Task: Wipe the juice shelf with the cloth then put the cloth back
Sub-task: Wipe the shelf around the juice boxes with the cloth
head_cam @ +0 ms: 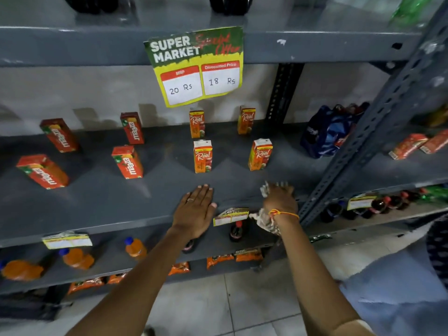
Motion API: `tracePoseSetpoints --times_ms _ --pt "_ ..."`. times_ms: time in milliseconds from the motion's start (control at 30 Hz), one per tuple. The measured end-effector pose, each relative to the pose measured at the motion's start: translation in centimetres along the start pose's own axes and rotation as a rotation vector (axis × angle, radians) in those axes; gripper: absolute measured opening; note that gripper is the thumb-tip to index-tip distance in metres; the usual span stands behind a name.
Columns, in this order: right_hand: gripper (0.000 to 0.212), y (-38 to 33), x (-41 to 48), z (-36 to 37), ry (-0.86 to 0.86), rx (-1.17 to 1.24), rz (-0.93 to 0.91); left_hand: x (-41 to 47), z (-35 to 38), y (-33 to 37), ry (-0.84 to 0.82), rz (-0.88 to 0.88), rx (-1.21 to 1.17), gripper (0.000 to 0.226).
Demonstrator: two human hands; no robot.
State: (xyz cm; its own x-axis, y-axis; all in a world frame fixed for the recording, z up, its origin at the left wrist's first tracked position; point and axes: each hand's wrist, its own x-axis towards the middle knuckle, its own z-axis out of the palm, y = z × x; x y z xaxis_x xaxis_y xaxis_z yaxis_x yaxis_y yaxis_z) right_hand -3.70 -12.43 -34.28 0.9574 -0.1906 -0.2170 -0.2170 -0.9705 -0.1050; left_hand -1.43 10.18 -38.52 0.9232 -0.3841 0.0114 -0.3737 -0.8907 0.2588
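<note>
The grey metal juice shelf [101,197] carries several small juice cartons: red Maaza cartons [128,162] on the left and orange Real cartons [203,156] in the middle. My right hand [280,198] presses a pale patterned cloth [265,220] flat on the shelf's front right part, in front of a Real carton [260,155]. The cloth pokes out ahead of the fingers and hangs below the wrist over the shelf edge. My left hand [196,207] lies flat and empty on the shelf's front edge, fingers together, just left of the right hand.
A yellow-green price sign [197,66] hangs from the shelf above. A slanted perforated upright [363,141] bounds the shelf on the right, with a blue bottle pack [329,132] beside it. Lower shelves hold orange bottles [77,258], dark bottles and snack packets. Tiled floor lies below.
</note>
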Motion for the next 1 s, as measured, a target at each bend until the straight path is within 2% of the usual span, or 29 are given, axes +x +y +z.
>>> tracePoseSetpoints --times_ms 67,133,200,300,467,567,700,767,867,967,1000 --pt "0.035 0.5 0.8 -0.6 0.107 0.131 0.142 1.2 0.3 2.0 -0.039 0.027 -0.001 0.059" --pt "0.037 -1.0 1.3 -1.3 0.162 0.162 0.086 2.3 0.7 3.7 -0.045 0.059 0.006 0.053" --pt "0.044 -3.2 0.8 -1.6 0.093 0.196 -0.013 3.0 1.1 4.7 -0.024 0.081 0.027 0.052" --pt "0.049 -4.0 1.2 -1.1 0.021 0.170 -0.028 3.4 1.5 4.9 0.012 0.079 0.023 0.052" --pt "0.050 1.2 1.4 -1.1 0.103 0.348 0.318 4.5 1.9 5.4 0.042 0.122 0.000 0.075" --pt "0.052 2.6 0.3 -0.6 0.129 0.451 0.376 6.0 1.7 6.4 0.012 0.137 -0.003 0.080" --pt "0.031 3.5 0.6 -3.5 0.187 0.463 0.324 8.1 1.5 6.8 -0.010 0.156 0.015 0.076" --pt "0.032 4.2 2.5 -5.7 0.278 0.495 0.296 8.7 1.6 6.6 0.023 0.153 0.013 0.074" --pt "0.044 5.0 7.7 -8.8 0.376 0.515 0.196 8.9 1.9 6.4 0.077 0.144 -0.004 0.065" --pt "0.041 4.5 13.4 -11.3 0.409 0.528 0.088 9.0 2.2 6.3 0.087 0.146 -0.017 0.059" --pt "0.039 4.3 15.5 -11.5 0.352 0.532 0.063 9.1 2.2 6.3 0.099 0.150 -0.027 0.057"
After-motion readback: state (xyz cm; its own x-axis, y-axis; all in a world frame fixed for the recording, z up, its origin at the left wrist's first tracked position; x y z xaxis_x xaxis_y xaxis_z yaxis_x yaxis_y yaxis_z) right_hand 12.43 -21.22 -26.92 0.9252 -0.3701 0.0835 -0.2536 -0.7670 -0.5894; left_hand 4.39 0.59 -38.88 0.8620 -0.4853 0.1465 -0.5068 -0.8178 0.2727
